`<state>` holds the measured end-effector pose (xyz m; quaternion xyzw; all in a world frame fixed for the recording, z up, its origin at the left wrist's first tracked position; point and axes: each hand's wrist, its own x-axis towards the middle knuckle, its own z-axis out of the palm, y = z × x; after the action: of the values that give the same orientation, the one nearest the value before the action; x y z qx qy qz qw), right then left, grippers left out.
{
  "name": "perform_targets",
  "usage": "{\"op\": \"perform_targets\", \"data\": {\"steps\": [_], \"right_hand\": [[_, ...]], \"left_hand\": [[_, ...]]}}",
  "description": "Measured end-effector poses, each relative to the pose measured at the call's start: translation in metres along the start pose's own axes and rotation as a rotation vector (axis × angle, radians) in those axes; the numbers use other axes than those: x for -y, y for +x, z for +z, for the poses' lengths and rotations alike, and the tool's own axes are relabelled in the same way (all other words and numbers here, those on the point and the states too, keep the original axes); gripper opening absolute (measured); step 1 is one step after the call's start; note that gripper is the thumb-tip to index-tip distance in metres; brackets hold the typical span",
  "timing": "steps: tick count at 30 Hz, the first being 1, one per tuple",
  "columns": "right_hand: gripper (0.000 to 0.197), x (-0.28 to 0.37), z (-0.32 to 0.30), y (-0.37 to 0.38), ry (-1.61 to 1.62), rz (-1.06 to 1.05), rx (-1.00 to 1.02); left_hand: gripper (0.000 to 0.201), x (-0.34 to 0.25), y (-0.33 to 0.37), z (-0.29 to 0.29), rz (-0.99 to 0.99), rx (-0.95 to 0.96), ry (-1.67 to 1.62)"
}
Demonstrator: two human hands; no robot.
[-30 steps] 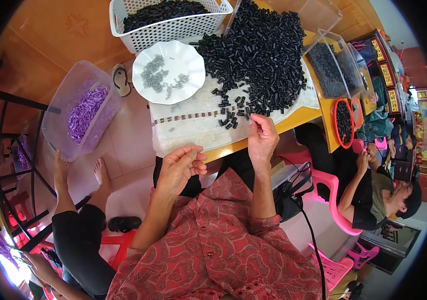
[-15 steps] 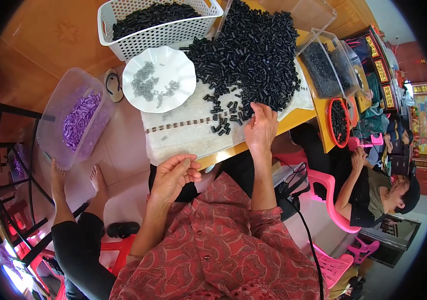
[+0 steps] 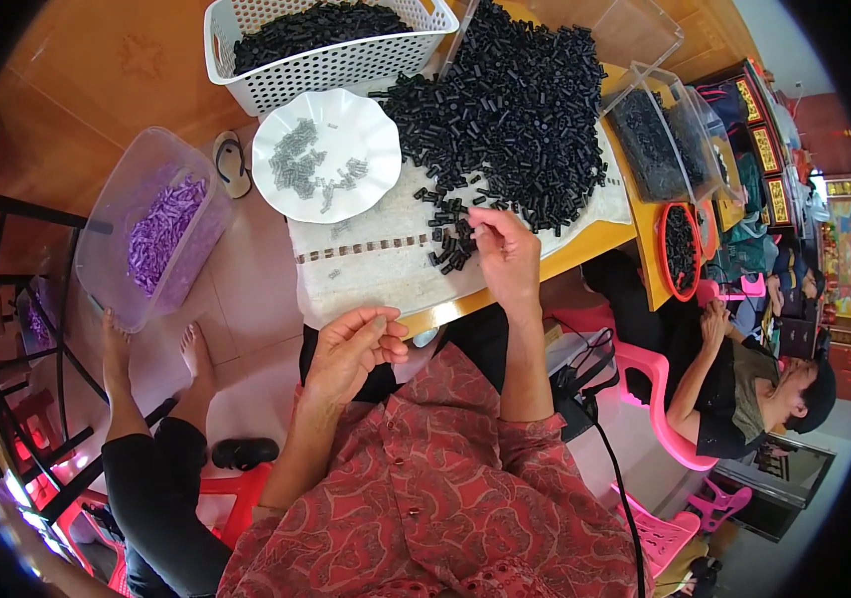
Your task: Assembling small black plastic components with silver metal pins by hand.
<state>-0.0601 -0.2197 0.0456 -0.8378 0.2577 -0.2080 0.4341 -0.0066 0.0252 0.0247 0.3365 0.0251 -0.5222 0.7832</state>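
Note:
My right hand [image 3: 508, 261] is over the near edge of a heap of small black cylindrical pieces [image 3: 515, 120], thumb and forefinger pinched beside a loose cluster of them [image 3: 453, 237]. What that pinch holds, if anything, is too small to make out. Close to the table's front edge, my left hand [image 3: 354, 354] is held palm up with curled fingers and the thumb against them; its contents are hidden. A white scalloped plate [image 3: 376, 130] holds small clear pieces [image 3: 298, 159]. Heap and plate rest on a pale cloth [image 3: 366, 284].
Behind the plate stands a white perforated basket [image 3: 336, 70] of black pieces. Clear bins [image 3: 650, 140] and a red-rimmed bowl [image 3: 680, 251] are at right. A clear tub [image 3: 112, 229] with purple pieces [image 3: 168, 231] sits at left. Another person [image 3: 744, 369] sits at right.
My right hand has moved left along the heap's near edge, toward the loose cluster, and turned. Some loose black pieces there are drawn closer together. My left hand stays nearly in place.

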Motion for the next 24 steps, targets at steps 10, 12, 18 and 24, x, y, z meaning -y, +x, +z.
{"op": "perform_targets", "data": {"steps": [10, 12, 18, 24], "right_hand": [[0.015, -0.005, -0.018, -0.011, -0.076, 0.015, -0.227], [0.013, 0.001, -0.016, -0.014, -0.091, -0.041, -0.212], [0.015, 0.016, -0.012, -0.021, -0.175, -0.096, -0.157], [0.019, 0.013, -0.015, -0.026, -0.206, -0.08, -0.168]], "left_hand": [[0.024, 0.0, 0.001, -0.001, -0.012, 0.002, -0.01], [0.024, 0.0, 0.001, -0.001, -0.004, 0.007, -0.011], [0.024, 0.0, 0.0, -0.001, -0.004, 0.005, -0.004], [0.025, 0.0, 0.0, 0.0, -0.007, 0.013, -0.003]]}}
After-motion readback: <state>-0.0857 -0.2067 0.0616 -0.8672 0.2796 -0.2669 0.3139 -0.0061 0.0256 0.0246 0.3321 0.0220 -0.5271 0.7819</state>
